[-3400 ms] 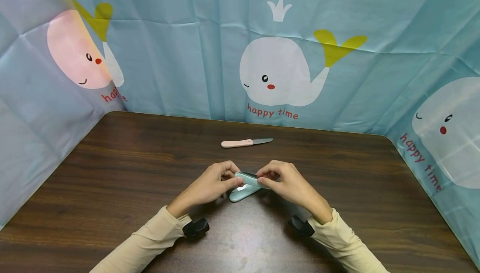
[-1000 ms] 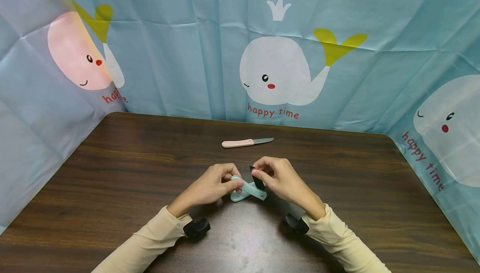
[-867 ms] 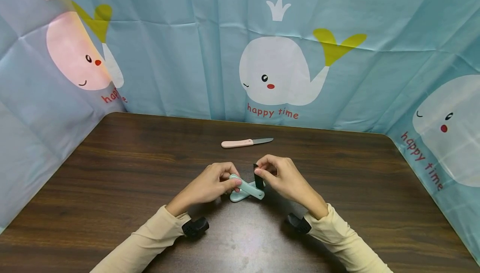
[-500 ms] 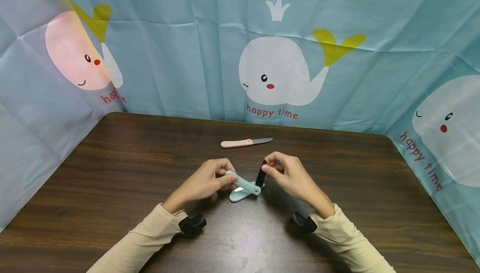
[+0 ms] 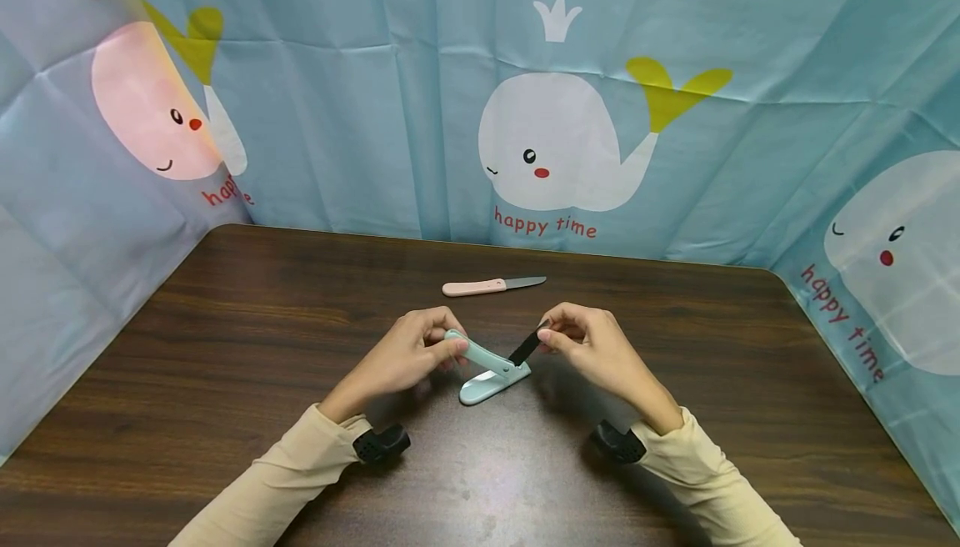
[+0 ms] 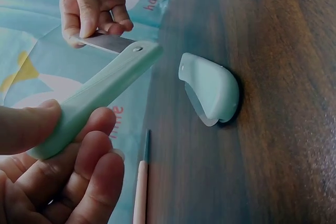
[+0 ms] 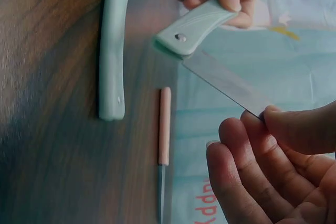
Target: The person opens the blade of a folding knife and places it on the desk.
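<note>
Both hands hold one mint-green folding knife [image 5: 480, 353] above the middle of the table. My left hand [image 5: 401, 353] grips the end of its handle [image 6: 100, 95] between thumb and fingers. The blade [image 7: 226, 83] stands out from the riveted end at a wide angle, and my right hand [image 5: 600, 355] pinches its tip between thumb and forefinger. Below, a second mint-green folding knife [image 5: 480, 390] lies on the table, its blade [image 6: 195, 103] folded against the handle.
Farther back on the dark wood table [image 5: 300, 297] lies a pink-handled knife [image 5: 474, 288] with its blade out, pointing right. A blue curtain [image 5: 337, 113] with whale prints hangs behind the table and along its sides.
The held knife's blade has swung out from the handle, pulled by the right hand. The hands have moved apart and slightly away from the body. Both knives on the table stay put.
</note>
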### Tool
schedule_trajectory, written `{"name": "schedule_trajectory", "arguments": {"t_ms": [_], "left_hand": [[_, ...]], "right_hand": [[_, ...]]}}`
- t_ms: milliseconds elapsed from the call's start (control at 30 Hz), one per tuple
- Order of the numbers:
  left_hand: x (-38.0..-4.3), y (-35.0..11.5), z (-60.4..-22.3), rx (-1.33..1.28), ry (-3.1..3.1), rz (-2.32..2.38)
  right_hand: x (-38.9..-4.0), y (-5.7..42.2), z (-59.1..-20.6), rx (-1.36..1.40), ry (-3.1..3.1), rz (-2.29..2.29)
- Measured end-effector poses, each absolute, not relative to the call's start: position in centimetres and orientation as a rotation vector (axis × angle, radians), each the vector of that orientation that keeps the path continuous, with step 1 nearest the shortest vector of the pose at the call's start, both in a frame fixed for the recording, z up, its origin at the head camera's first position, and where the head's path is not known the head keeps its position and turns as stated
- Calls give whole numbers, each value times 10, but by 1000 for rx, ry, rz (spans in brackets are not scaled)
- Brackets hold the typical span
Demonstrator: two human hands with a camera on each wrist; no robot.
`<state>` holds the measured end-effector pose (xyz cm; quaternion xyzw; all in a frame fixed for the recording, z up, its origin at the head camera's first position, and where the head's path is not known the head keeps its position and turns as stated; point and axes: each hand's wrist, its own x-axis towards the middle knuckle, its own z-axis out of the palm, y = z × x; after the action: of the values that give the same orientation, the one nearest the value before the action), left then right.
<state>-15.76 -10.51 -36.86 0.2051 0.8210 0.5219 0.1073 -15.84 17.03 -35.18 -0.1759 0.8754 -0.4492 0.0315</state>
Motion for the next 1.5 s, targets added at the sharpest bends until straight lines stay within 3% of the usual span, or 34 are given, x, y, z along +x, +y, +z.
{"name": "schedule_trajectory", "arguments": {"t_ms": [700, 1000, 1500], "left_hand": [[-165, -109, -375, 583, 2365, 1848], [-165, -106, -374, 458, 2229, 2024], [-168, -113, -375, 389, 2217, 1836]], "right_hand": [[-165, 193, -351, -486, 2722, -1276], [-167, 193, -357, -474, 2698, -1273], [-168, 194, -361, -483, 2712, -1285]]}}
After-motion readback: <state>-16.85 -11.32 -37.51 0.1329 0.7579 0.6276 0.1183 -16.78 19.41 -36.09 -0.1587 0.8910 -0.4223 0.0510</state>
